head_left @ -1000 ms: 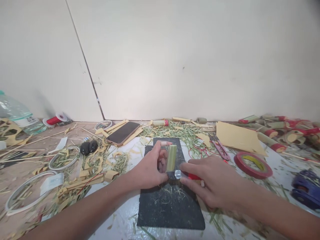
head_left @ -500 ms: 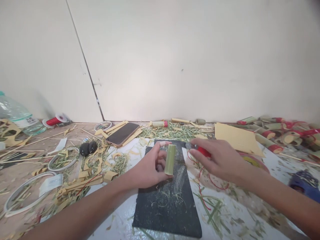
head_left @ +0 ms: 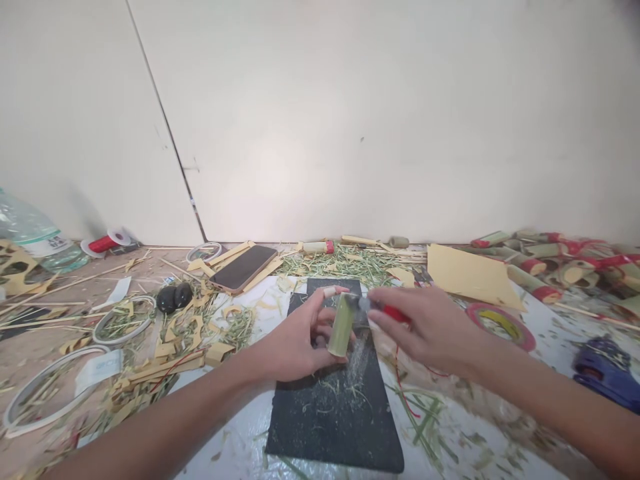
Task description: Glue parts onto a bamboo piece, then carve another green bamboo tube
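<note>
My left hand [head_left: 299, 335] is closed on a short green bamboo tube [head_left: 341, 327], with the thumb at its lower end and a taped index finger at its top. The tube leans slightly to the right above a dark, dust-covered board [head_left: 333, 420]. In my right hand [head_left: 435, 327] is a small red-handled tool [head_left: 397, 314] with a grey collar. Its blurred tip is at the tube's upper right edge; whether it touches I cannot tell. A red cord [head_left: 399, 373] hangs below my right hand.
A phone [head_left: 243, 268] lies behind my left hand among shavings. Yellow card [head_left: 470, 273], a pink tape roll [head_left: 525, 330] and a blue object [head_left: 605, 373] are on the right. Bamboo tubes with red ends [head_left: 545, 291] are piled at the back right, before the wall.
My right hand has moved left, bringing the red-handled tool to the tube's top. The tube has tilted a little, and more of the pink tape roll shows.
</note>
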A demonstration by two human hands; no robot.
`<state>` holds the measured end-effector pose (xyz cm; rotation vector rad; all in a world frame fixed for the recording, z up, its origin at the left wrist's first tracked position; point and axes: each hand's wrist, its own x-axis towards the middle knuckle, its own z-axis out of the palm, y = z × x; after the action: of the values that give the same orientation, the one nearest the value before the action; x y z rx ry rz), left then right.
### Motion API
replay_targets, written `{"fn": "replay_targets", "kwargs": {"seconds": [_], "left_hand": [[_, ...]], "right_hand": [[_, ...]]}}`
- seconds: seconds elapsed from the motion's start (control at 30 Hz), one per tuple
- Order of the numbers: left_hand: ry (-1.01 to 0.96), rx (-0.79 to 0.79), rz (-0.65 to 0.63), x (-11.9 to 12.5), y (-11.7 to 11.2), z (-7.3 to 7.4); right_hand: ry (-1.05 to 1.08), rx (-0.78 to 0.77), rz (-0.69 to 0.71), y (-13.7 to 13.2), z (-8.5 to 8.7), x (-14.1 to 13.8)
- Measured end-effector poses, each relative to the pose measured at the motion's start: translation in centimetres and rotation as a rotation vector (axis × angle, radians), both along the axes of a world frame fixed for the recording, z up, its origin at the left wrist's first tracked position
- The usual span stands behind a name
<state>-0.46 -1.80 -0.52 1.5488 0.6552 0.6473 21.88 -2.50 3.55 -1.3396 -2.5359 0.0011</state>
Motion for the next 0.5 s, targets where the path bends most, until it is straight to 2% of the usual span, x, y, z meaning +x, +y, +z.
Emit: {"fn": "replay_targets", "kwargs": {"seconds": [0.1,0.27,0.4,0.5], "left_hand": [[0.015,-0.020,0.001,0.1,-0.1,0.1],[-0.060,-0.051,0.006,0.2,0.1,0.0],[-0.051,-0.039,0.005,0.1,0.2,0.0],[-0.009,-0.008,0.013,0.1,0.0,0.1]], "right_hand": [[0.055,0.025,-0.061,0.4,0.4,0.5],[-0.051,-0.080,0.103,-1.6,-0.1,-1.3],[-0.077,-0.086,0.116,-2.5,-0.5,-2.0],[-0.069,-0.050,0.091,-1.6,-0.4,-1.3]]}}
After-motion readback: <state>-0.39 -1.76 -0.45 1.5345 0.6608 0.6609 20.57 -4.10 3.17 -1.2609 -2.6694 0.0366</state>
